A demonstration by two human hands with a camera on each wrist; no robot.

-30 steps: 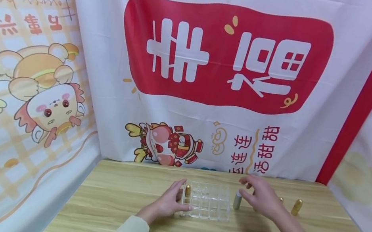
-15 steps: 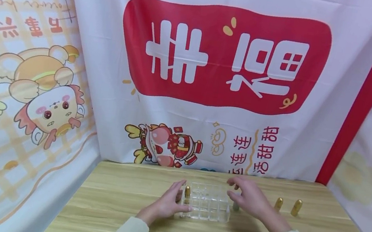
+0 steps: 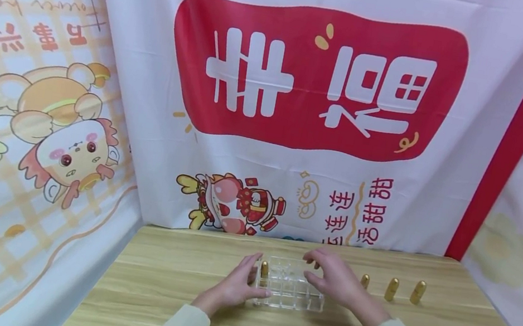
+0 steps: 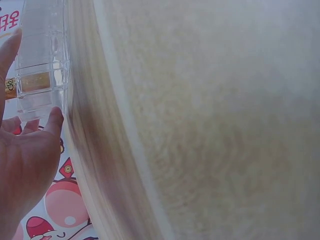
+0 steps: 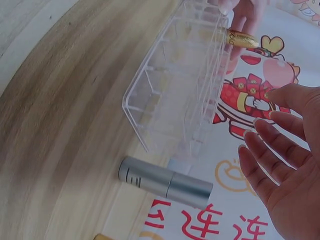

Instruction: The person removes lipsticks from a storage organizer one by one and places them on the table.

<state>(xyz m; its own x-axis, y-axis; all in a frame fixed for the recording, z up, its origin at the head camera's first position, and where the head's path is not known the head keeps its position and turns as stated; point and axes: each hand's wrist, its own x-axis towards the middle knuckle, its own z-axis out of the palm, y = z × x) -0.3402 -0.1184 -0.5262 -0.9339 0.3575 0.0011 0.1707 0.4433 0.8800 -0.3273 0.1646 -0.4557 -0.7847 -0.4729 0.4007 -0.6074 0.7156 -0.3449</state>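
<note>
A clear plastic organizer (image 3: 289, 299) with several compartments stands on the table. My left hand (image 3: 234, 286) grips its left end, thumb at the front and fingers behind, also seen in the left wrist view. One gold bullet-shaped lipstick tube (image 3: 264, 269) stands upright in a back compartment at that end. My right hand (image 3: 336, 278) is over the organizer's right end, its fingers loosely bent and nothing between them. In the right wrist view a silver lipstick tube (image 5: 165, 182) stands beside the organizer's right end; my right hand hides it in the head view.
Three gold tubes stand upright in a row to the right: a near one (image 3: 365, 281), a middle one (image 3: 392, 289) and a far one (image 3: 418, 292). Behind the wooden table (image 3: 165, 261) hangs a printed white cloth (image 3: 288, 189), with more cloths at both sides.
My right hand has moved left, from beside the silver tube to over the organizer's right end, uncovering the gold tubes. My left hand and the organizer have stayed in place.
</note>
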